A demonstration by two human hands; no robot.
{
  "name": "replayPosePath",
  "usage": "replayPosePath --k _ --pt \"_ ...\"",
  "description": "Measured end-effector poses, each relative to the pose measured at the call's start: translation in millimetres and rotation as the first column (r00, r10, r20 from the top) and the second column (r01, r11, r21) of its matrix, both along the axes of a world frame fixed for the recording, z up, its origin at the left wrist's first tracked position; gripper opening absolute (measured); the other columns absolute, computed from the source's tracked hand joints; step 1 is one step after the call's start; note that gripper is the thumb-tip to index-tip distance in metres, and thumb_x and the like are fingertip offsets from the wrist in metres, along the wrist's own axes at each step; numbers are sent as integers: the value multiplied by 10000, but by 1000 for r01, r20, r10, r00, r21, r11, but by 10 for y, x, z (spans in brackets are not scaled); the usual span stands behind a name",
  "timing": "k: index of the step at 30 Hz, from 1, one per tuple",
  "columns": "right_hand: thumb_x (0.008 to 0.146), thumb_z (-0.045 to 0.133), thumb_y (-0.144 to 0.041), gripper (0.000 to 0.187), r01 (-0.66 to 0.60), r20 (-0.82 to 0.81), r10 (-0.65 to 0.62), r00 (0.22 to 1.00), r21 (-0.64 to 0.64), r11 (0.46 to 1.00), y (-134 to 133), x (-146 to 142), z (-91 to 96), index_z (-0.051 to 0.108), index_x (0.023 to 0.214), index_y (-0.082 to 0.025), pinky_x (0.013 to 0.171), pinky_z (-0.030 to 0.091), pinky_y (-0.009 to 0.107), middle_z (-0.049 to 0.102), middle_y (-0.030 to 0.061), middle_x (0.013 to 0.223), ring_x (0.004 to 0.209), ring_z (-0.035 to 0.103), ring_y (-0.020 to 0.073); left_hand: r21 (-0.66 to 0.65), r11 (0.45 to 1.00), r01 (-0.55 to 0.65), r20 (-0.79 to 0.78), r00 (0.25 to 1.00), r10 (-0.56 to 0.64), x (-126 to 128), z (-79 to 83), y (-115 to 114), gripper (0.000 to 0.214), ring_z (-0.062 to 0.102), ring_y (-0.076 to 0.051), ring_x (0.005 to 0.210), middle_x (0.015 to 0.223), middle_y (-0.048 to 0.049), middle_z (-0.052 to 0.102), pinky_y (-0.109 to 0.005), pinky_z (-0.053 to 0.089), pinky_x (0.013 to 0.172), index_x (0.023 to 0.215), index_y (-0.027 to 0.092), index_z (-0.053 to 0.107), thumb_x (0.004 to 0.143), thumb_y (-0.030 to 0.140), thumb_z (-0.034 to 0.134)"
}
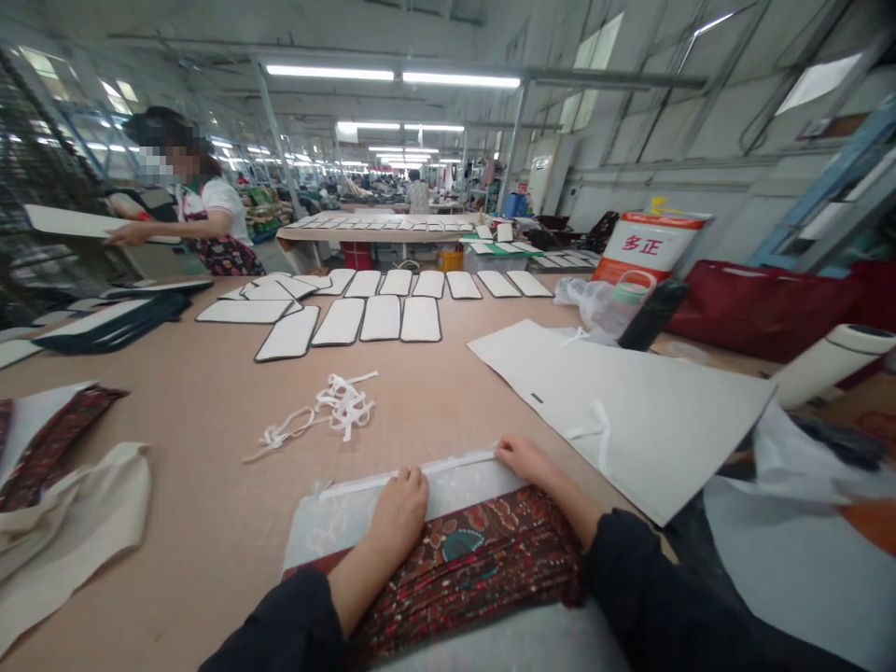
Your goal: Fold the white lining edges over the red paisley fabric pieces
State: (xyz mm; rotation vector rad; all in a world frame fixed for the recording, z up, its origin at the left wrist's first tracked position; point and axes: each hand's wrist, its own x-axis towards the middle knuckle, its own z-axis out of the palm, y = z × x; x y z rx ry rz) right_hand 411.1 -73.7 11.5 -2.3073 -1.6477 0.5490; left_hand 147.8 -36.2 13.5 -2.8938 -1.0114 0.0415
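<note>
In front of me a pleated dark red-brown patterned fabric [483, 551] lies over a pale, thin sheet [322, 529]. A narrow white tape [455, 462] runs along the sheet's far edge. My left hand [402, 504] bends its closed fingers down onto the tape around its middle. At the tape's right end, my right hand [524, 459] is closed in a pinch on it. The fingertips of both hands are partly hidden. Beyond my left hand lies a loose tangle of white tape [343, 401] on the brown table [210, 411].
Several white panels with dark edging [382, 318] lie farther back. A large white board [630, 392] is on the right, near a black bottle [654, 313] and a white-and-orange tin [651, 245]. Beige cloth [91, 523] lies left. A co-worker [210, 210] holds a white panel [77, 222].
</note>
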Motion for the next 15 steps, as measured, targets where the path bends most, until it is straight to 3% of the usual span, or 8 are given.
replayPosePath --k 4,9,15 --pt "795 490 -203 152 88 16 -88 996 -4 996 11 8 -23 631 797 -144 630 337 195 673 49 863 769 564 130 1 1000 5 -14 1000 -5 0 -11 1 289 489 -223 944 1041 -127 532 -329 440 764 1067 102 530 841 81 351" --pt "773 506 -191 134 106 59 -105 993 -18 994 40 25 -32 631 782 -145 608 324 200 670 48 835 750 561 130 19 999 28 4 1000 -28 7 1 25 430 487 -234 954 1070 -128 527 -352 443 756 1278 152 393 854 105 334" --pt "765 519 -214 130 99 112 -93 989 -53 994 69 24 -3 629 781 -146 577 314 210 665 55 801 723 567 135 9 1000 25 -4 1000 -25 27 43 29 417 483 -256 984 1099 -134 522 -367 435 765 1267 181 422 856 143 363"
